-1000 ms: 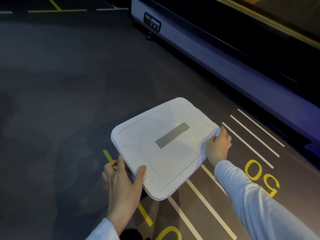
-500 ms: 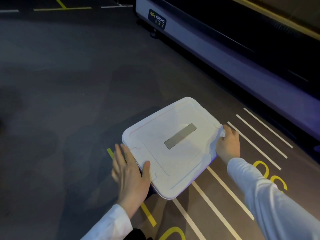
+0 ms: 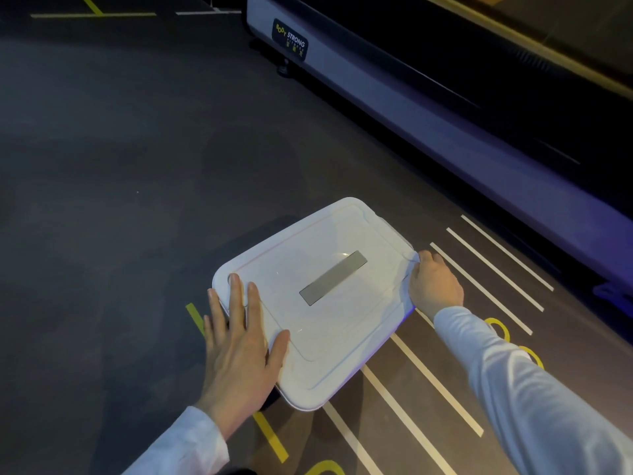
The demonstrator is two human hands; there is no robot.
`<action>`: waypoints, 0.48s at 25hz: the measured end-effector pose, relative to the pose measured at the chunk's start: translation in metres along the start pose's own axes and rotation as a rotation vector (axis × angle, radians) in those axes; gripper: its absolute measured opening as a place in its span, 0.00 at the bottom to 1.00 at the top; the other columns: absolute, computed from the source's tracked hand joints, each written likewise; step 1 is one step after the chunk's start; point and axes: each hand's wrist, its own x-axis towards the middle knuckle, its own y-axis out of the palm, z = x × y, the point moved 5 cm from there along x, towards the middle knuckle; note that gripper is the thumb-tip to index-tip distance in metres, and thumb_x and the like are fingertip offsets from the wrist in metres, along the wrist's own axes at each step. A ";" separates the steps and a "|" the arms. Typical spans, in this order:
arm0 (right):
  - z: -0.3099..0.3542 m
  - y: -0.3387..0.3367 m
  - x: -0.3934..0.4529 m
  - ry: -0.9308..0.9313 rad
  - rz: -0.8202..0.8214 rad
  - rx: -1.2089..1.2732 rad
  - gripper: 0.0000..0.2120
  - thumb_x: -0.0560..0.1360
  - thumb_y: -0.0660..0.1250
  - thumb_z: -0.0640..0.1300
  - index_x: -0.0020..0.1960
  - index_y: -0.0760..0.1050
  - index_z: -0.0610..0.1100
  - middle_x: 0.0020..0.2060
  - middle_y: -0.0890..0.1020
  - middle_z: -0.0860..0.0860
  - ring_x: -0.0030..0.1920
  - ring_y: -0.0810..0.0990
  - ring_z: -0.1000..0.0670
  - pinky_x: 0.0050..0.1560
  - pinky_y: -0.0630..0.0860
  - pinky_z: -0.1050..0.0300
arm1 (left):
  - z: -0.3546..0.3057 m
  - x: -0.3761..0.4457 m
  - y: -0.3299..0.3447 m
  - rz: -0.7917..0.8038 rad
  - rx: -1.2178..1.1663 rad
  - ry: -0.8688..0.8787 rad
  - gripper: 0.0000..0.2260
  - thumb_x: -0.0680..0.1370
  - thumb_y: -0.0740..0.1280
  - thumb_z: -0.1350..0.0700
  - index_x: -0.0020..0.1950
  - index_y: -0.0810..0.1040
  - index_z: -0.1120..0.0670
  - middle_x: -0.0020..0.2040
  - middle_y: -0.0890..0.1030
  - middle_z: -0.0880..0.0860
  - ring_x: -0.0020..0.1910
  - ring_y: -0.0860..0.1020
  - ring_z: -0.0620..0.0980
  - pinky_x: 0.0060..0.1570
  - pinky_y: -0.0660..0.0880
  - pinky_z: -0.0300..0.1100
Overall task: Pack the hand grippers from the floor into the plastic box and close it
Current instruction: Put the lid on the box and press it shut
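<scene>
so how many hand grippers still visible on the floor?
0. None show on the floor around the plastic box. Its lid is on, left hand flat on top, right hand at its edge; any inside are hidden.

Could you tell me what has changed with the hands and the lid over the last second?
The left hand let go of the lid's near-left edge, which it had gripped with the fingers curled under, and now lies flat on top, fingers spread. The right hand stayed curled on the lid's right edge. The lid stayed on the box, the grey strip on top.
</scene>
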 end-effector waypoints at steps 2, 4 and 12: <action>-0.001 -0.001 0.005 0.017 0.026 -0.033 0.18 0.80 0.55 0.40 0.70 0.63 0.42 0.65 0.71 0.43 0.63 0.74 0.41 0.61 0.73 0.49 | 0.001 -0.002 0.002 0.014 -0.098 -0.018 0.34 0.71 0.37 0.32 0.68 0.25 0.46 0.67 0.21 0.47 0.68 0.24 0.56 0.66 0.34 0.49; -0.005 0.000 0.011 0.005 0.054 -0.017 0.19 0.79 0.57 0.39 0.69 0.64 0.41 0.63 0.73 0.42 0.62 0.74 0.40 0.62 0.74 0.48 | -0.003 -0.008 0.002 0.000 -0.228 -0.017 0.33 0.74 0.42 0.33 0.67 0.24 0.45 0.67 0.21 0.43 0.69 0.25 0.52 0.67 0.36 0.46; -0.013 0.002 0.024 -0.128 0.249 0.110 0.22 0.81 0.55 0.47 0.74 0.59 0.50 0.70 0.69 0.46 0.69 0.68 0.41 0.66 0.68 0.49 | 0.015 0.004 -0.007 -0.084 -0.644 -0.259 0.38 0.78 0.60 0.49 0.75 0.35 0.53 0.77 0.45 0.51 0.75 0.43 0.50 0.72 0.48 0.50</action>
